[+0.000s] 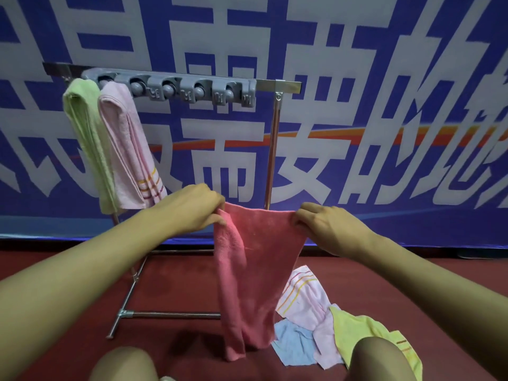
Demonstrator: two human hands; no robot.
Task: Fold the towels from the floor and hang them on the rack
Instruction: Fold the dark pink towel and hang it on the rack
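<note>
Head view: rack (270, 149) standing on the floor (178, 281), green and pink towels already hung at its left end. Red towel (253, 270) held up before it, top corners pinched by left hand (192, 207) and right hand (327, 226). Best folded with edges matched, kept taut, then draped beside the pink one.

There are seven towels: two hang on the one rack (176, 86), one red towel (253, 270) is held up by two hands, and four lie on the floor (178, 284).
</note>
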